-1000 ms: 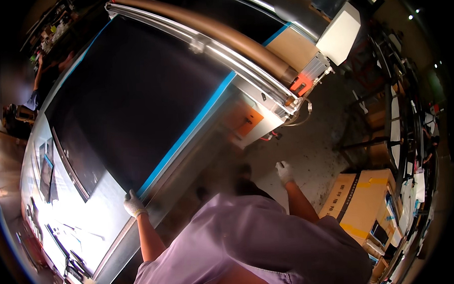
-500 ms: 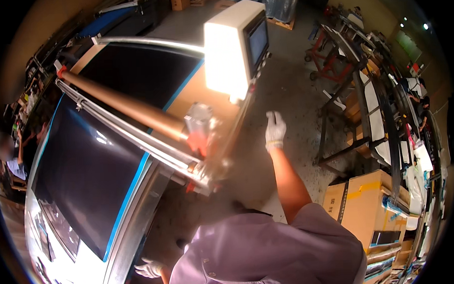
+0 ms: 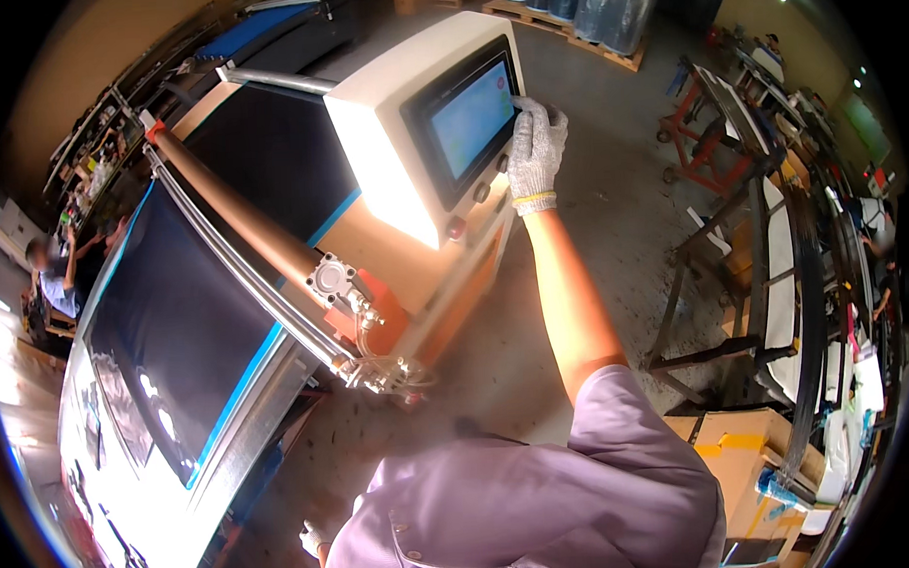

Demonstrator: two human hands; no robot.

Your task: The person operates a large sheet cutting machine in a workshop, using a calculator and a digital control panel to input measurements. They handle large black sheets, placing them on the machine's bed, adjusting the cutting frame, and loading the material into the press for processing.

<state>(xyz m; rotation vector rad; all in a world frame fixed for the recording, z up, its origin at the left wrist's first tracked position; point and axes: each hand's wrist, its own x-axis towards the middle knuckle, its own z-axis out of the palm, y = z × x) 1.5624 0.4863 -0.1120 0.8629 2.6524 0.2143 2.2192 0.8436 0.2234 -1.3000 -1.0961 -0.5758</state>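
My right hand (image 3: 537, 156), in a white knit glove with a yellow cuff band, reaches forward to a cream control box (image 3: 370, 157). Its fingers are stretched out and holding nothing, and the fingertips meet the right edge of the lit touchscreen (image 3: 474, 123). Below the screen, a red round button (image 3: 457, 229) and dark knobs sit on the box's front. Low at the left, my gloved left hand (image 3: 310, 538) hangs beside my body, mostly hidden by my shirt; the little that shows looks open, with nothing in it.
Left of the box, a brown roller (image 3: 236, 201) and metal rails cross a machine bed with dark sheet (image 3: 175, 304) edged in blue. Air fittings (image 3: 377, 372) stick out at the near corner. Racks (image 3: 785, 282) and a cardboard box (image 3: 746, 454) stand at right. Another person (image 3: 56, 278) works far left.
My right hand has risen from open air beside the machine to the touchscreen's edge. My left hand shows less. The view has shifted, bringing the screen's face into sight.
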